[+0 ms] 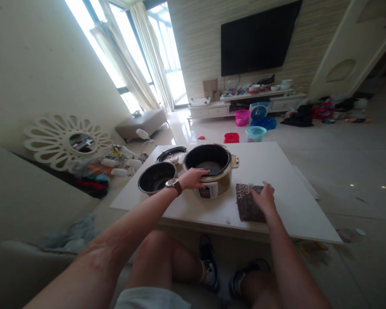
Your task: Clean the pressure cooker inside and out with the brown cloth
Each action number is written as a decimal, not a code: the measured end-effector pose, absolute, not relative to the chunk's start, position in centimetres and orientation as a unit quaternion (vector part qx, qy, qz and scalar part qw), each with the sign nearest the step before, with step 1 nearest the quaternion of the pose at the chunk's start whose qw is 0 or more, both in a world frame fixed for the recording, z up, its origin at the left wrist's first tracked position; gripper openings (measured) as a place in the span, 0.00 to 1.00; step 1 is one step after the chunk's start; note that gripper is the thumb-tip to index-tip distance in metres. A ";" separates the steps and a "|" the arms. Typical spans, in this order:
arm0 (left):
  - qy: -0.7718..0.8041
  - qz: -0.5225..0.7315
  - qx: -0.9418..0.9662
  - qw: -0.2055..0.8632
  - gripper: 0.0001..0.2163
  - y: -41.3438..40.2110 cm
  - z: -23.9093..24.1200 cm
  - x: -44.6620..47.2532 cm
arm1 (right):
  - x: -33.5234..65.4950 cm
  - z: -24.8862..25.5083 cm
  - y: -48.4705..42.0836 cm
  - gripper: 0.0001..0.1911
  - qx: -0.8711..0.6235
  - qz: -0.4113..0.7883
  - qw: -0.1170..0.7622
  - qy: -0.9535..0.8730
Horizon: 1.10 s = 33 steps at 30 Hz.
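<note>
A cream electric cooker (223, 182) with a dark inside stands on the white table (193, 212). At its near rim is my left hand (194, 178), with fingers over the edge and the thumb against the outer wall. A watch is on that wrist. To the right lies a folded dark brown cloth (248, 208) with a patterned strip. My right hand (265, 199) rests at its right side, thumb and fingers apart. Left of the cooker sits a black inner pot (157, 177), partly behind my left wrist. Behind the pot lies a round lid (173, 155).
A small pale object (228, 220) lies near the table's front edge. Past the far edge stand a red stool or container (231, 137), a light blue basket (256, 133) and a pink basket (242, 117). A flower-shaped mirror frame (62, 141) is at the left.
</note>
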<state>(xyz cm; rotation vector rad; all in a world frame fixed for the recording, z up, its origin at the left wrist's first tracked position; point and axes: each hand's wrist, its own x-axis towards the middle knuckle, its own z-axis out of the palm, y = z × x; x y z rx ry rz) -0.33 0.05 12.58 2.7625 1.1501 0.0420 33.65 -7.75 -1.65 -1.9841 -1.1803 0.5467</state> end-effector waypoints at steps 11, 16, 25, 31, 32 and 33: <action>0.398 -0.012 0.914 0.071 0.32 0.3 12.1 -0.5 | 31.5 -4.1 -7.6 0.45 -0.714 0.227 0.427 -0.506; 0.414 -0.015 0.907 0.081 0.34 0.4 11.8 -0.6 | 30.5 -4.3 -7.7 0.44 -0.695 0.236 0.452 -0.507; 0.416 -0.070 0.904 0.070 0.37 0.7 12.4 -0.4 | 29.3 -3.5 -7.4 0.43 -0.676 0.256 0.487 -0.490; 0.414 -0.091 0.904 0.055 0.36 0.8 12.5 -0.2 | 28.3 -2.2 -7.3 0.43 -0.670 0.279 0.494 -0.480; 0.413 -0.092 0.905 0.053 0.35 0.8 12.5 -0.2 | 28.0 -2.0 -7.3 0.43 -0.670 0.280 0.495 -0.478; 0.412 -0.094 0.905 0.050 0.35 0.8 12.5 -0.2 | 27.7 -1.7 -7.3 0.44 -0.669 0.281 0.496 -0.476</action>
